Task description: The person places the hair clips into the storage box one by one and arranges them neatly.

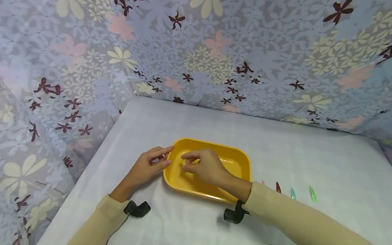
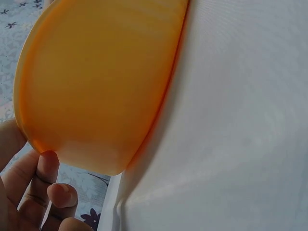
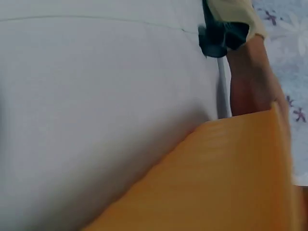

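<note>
A yellow rectangular tray (image 1: 208, 193) with rounded corners rests on the white-covered table. At its left end my left hand (image 1: 149, 166) grips the rim with thumb and fingers; the left wrist view shows those fingertips (image 2: 48, 163) against the outer wall of the tray. Over the inside of the tray, toward its left end, my right hand (image 1: 206, 166) pinches a small yellow thing (image 1: 184, 162) between thumb and fingers. Most of that thing is hidden by the fingers, so its kind cannot be told. In the right wrist view the tray wall (image 3: 231, 168) hides my right hand.
Right of the tray lie several hair clips in a row: a pink one (image 1: 263, 182) mostly behind the right sleeve, a red one (image 1: 278, 187), a teal one (image 1: 293, 193) and a green one (image 1: 313, 194). A flower-patterned cloth (image 1: 221, 45) stands behind the table (image 1: 282, 150).
</note>
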A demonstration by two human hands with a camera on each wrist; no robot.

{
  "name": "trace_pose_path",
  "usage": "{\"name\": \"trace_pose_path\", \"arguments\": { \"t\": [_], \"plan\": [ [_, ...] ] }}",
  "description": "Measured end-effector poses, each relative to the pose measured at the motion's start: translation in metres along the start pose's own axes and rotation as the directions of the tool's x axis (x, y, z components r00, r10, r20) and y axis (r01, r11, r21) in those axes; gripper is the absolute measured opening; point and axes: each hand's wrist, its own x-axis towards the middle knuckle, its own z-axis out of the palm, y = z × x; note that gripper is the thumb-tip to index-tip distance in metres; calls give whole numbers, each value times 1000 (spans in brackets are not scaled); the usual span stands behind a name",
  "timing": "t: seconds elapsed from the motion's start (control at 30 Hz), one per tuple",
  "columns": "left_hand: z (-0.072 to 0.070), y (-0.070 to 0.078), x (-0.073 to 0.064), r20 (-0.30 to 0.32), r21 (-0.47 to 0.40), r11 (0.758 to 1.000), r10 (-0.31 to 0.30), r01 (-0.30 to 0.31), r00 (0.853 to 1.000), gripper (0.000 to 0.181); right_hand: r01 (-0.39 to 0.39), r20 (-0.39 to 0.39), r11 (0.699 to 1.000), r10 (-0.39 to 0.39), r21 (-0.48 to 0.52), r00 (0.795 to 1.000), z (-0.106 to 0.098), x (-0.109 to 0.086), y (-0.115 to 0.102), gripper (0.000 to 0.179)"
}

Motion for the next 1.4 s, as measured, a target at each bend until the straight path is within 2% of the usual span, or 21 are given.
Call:
{"name": "trace_pose_path", "arguments": {
  "t": [0.17, 0.3, 0.6, 0.9, 1.07, 1.2, 1.3, 1.4],
  "plan": [
    [1, 0, 0, 3, 5, 1000, -16, 16, 1000, 44, -33, 41, 999, 32, 20, 999, 20, 12, 11, 24],
    [-1, 0, -1, -6, -6, 1000, -21, 21, 1000, 43, -3, 53, 1000, 4, -21, 999, 29, 20, 13, 23],
    [-1, 0, 0, -9, -16, 1000, -11, 11, 1000, 44, 28, 78, 997, -22, -78, 997, 38, 29, 16, 23],
    [-3, 2, 0, -22, -5, 1000, 3, -3, 1000, 43, 54, 38, 991, -50, -121, 998, 42, 29, 19, 24],
    [-3, 6, 0, -22, -1, 1000, 3, -3, 1000, 43, 62, 22, 991, -60, -120, 998, 42, 26, 18, 25],
    [-3, 7, 1, -10, -2, 1000, 7, -7, 1000, 44, 39, -27, 994, -42, -99, 999, 37, 23, 13, 21],
    [-2, 7, 1, -8, 3, 1000, 9, -9, 1000, 44, 20, -74, 997, -25, -70, 997, 25, 19, 6, 21],
    [-2, 7, 0, -14, 8, 1000, 8, -8, 1000, 44, 30, -101, 999, -34, -43, 994, 1, 11, -3, 22]
  ]
}}
